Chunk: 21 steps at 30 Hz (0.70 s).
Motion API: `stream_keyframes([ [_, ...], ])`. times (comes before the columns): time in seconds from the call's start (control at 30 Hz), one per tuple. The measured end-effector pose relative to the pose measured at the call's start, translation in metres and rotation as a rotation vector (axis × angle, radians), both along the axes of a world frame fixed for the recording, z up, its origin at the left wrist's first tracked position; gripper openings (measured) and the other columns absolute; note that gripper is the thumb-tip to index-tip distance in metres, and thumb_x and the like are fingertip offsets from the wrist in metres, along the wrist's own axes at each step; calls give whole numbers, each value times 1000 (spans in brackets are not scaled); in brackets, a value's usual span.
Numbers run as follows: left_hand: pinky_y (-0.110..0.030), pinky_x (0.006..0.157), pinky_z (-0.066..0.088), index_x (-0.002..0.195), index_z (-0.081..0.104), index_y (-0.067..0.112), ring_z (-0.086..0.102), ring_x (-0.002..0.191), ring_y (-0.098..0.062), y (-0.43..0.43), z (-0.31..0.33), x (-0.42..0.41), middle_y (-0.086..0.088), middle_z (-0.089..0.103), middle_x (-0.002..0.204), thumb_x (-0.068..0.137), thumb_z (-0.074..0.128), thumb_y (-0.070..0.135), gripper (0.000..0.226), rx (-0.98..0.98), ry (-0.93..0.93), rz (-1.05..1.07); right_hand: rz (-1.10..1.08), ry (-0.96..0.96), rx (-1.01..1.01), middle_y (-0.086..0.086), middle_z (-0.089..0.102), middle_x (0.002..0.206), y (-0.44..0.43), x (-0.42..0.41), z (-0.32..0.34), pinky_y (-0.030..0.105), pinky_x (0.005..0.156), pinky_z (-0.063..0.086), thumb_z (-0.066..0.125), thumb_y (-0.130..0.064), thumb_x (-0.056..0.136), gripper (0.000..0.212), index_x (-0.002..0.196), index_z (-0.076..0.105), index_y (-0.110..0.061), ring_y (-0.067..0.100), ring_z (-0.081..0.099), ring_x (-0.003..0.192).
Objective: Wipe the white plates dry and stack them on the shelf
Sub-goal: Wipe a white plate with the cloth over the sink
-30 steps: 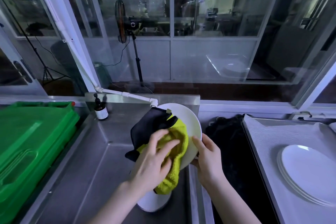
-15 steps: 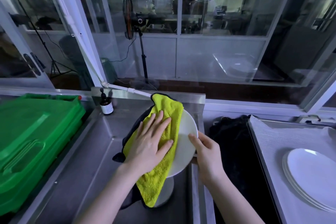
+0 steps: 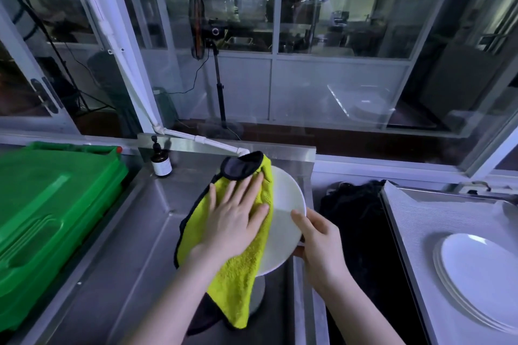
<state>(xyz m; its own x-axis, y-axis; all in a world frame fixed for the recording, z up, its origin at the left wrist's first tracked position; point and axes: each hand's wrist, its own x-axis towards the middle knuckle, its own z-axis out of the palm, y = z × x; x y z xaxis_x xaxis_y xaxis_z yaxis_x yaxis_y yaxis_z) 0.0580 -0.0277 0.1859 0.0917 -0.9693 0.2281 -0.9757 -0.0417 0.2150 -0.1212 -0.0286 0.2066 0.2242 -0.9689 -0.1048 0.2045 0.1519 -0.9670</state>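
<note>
A white plate (image 3: 286,218) is held tilted over the steel sink. My right hand (image 3: 319,244) grips its right rim, thumb on the face and fingers behind. A yellow-green cloth with a black edge (image 3: 241,274) lies spread over the plate's left half. My left hand (image 3: 235,218) presses flat on the cloth with straight, spread fingers. Below the plate, another white dish (image 3: 259,291) shows partly in the sink. A stack of white plates (image 3: 482,274) rests on the cloth-lined shelf (image 3: 437,213) at the right.
A green plastic crate (image 3: 47,210) fills the left side. A small dark pump bottle (image 3: 161,161) stands at the sink's back corner. A white tap pipe (image 3: 207,141) runs above the sink (image 3: 134,246). A black cloth (image 3: 361,213) lies between sink and shelf. Glass windows rise behind.
The cloth went from bunched under my curled left hand to spread flat across the plate. My left hand has flattened and slid up and across the plate. My right hand keeps its grip.
</note>
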Motion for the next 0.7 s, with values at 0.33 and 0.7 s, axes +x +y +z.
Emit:
stream_keyframes([
  [0.33,-57,118,14,156,10,37,24,145,-25,35,-16,-30,8,15,161,96,33,44,64,-74,50,-240,-43,38,-42,16,73,87,-10,-8,0,45,68,51,54,-15,101,25,96,78,-22,27,66,77],
  [0.7,-50,120,-4,155,0,38,4,151,-21,-3,-1,12,4,8,164,92,4,66,69,-39,18,55,-101,6,-67,7,71,81,-19,-7,12,43,65,46,57,-14,99,26,96,79,-27,26,62,73],
])
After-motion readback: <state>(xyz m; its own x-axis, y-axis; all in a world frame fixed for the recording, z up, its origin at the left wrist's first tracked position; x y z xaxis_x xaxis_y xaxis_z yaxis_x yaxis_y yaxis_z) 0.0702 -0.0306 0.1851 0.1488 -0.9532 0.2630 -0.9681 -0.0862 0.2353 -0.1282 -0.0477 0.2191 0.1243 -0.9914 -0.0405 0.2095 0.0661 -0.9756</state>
